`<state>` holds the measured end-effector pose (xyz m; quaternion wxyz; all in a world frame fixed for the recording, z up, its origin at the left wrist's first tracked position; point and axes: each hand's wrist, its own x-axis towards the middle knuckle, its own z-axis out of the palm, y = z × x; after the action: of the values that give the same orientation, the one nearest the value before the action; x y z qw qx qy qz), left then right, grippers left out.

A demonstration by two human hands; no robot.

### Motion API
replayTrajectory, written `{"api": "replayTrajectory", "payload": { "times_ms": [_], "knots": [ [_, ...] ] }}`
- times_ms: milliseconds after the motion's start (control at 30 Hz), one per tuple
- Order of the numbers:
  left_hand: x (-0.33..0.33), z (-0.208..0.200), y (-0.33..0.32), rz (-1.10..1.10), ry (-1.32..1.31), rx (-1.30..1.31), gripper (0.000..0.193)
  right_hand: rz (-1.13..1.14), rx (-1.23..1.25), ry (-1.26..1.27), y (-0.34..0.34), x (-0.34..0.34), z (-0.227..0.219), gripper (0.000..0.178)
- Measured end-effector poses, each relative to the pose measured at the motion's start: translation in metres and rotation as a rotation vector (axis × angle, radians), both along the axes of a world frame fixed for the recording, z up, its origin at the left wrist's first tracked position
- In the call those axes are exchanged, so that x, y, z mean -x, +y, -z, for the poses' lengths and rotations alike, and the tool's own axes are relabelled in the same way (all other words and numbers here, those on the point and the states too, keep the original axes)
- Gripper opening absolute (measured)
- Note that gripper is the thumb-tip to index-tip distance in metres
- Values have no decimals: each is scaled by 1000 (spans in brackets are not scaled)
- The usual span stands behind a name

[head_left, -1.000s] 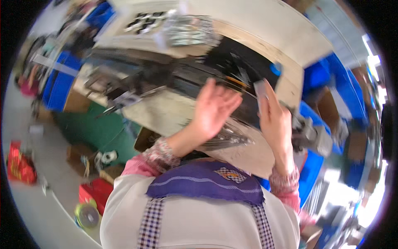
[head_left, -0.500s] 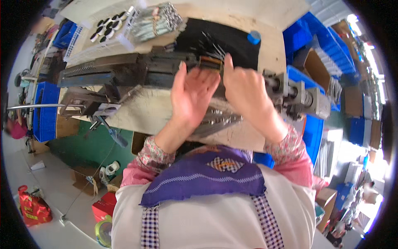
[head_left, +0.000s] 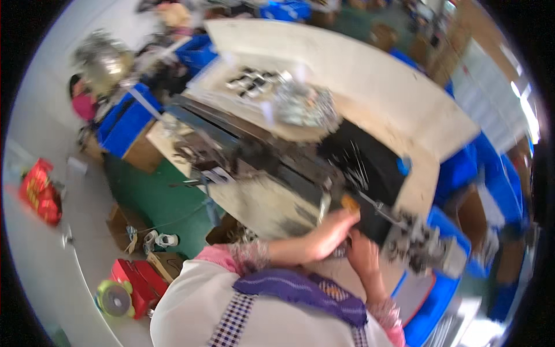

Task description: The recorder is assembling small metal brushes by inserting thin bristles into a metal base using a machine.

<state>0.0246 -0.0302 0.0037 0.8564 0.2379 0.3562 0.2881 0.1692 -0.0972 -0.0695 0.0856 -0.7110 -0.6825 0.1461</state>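
Observation:
My left hand point(head_left: 330, 234) is at the near side of a long dark metal bench machine point(head_left: 277, 165), with its fingers smeared by motion. Just beyond its fingertips is an orange-brown block point(head_left: 350, 203) on the machine; whether they touch is unclear. Close by on the right, my right hand point(head_left: 363, 254) is lower, near the bench's front edge, its fingers bent and partly hidden by the left hand. I cannot make out anything held in either. Thin metal rods point(head_left: 358, 165) lie on a black mat point(head_left: 376, 194) behind the machine.
A bundle of clear-wrapped metal rods point(head_left: 306, 105) and a white tray point(head_left: 211, 87) of black-and-white round pieces stand at the back. A blue cap point(head_left: 404, 166) sits on the mat's right edge. Metal clamp blocks point(head_left: 428, 246) end the machine at right; blue bins point(head_left: 457, 173) stand beyond.
The view has swung, so the bench now slants down to the right. My hands have drawn from over the machine to its near side, closer together; the left palm no longer faces up.

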Motion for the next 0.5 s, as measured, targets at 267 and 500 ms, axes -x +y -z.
{"api": "replayTrajectory", "payload": {
  "times_ms": [267, 500],
  "knots": [
    [163, 22, -19, -254, 1401, -1582, 63, -4, 90, 67, -9, -5, 20, 17],
    [343, 69, -6, -425, 2124, -478, 87, 74, -147, 488, -34, -7, -24, 18]
  ]
}}
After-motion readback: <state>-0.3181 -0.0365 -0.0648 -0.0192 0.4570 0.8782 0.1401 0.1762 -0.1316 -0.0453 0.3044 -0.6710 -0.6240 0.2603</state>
